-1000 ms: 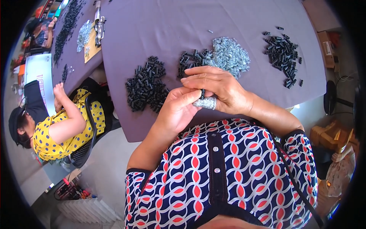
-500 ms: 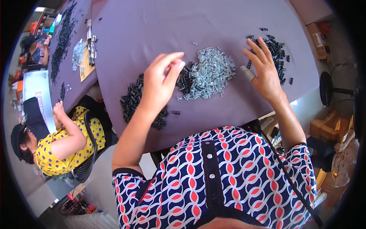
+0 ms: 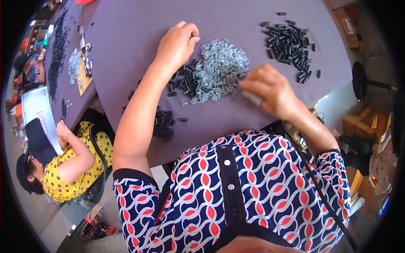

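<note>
A heap of small silver coil springs [image 3: 221,67] lies mid-table, with small black cylindrical parts [image 3: 185,80] against its left side. My left hand [image 3: 177,45] is above the table just beyond the heap's upper left, its fingers curled into a pinch; whatever they hold is too small to make out. Beside the heap's right edge, my right hand [image 3: 270,90] has its fingers drawn together, slightly blurred, and its fingertips reach the outermost springs. A greyish wrap [image 3: 253,98] covers its thumb. Anything between those fingers is hidden.
Another pile of black parts [image 3: 291,44] lies to the right, and more black parts [image 3: 163,123] sit partly behind my left forearm. At left, a person in a yellow dotted top [image 3: 69,168] sits by a second table with springs [image 3: 74,65] and a wooden board [image 3: 85,83].
My left hand has moved farther away over the table and its fingers have curled in. My right hand has come from the right pile to the springs, its spread fingers closing. The view has shifted slightly.
</note>
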A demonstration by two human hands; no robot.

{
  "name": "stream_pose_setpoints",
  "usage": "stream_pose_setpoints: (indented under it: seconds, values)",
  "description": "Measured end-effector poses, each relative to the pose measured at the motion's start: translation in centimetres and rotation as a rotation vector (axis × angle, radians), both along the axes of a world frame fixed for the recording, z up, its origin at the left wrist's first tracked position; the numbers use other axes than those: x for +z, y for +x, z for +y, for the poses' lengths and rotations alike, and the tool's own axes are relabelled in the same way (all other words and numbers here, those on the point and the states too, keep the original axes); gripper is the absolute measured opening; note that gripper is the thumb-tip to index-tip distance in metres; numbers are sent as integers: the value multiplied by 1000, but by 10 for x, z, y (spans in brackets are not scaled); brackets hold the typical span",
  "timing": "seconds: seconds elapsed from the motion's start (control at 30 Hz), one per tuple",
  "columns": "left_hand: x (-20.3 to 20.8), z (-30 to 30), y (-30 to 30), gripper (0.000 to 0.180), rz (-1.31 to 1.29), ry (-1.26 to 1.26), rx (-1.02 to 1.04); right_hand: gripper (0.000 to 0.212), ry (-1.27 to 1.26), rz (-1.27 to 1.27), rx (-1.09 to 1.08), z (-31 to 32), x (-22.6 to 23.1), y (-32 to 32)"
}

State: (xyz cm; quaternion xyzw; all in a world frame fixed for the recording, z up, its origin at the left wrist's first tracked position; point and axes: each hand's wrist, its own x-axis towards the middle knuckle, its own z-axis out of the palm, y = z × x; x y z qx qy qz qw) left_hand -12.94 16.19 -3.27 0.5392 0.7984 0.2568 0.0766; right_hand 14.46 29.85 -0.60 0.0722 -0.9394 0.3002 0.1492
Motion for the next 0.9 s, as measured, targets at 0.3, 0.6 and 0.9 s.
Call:
stream_pose_setpoints:
  seconds: [0.3,0.6,0.9]
  values:
    - [40,-87,34,10,-498,192,254,31,66,-25,65,-25,-12,-9]
    - [32,-154,103,6,-427,186,318,27,42,-47,183,-38,-7,-21]
    - [39,-151,112,6,-516,245,329,45,-92,-67,75,-61,19,-43]
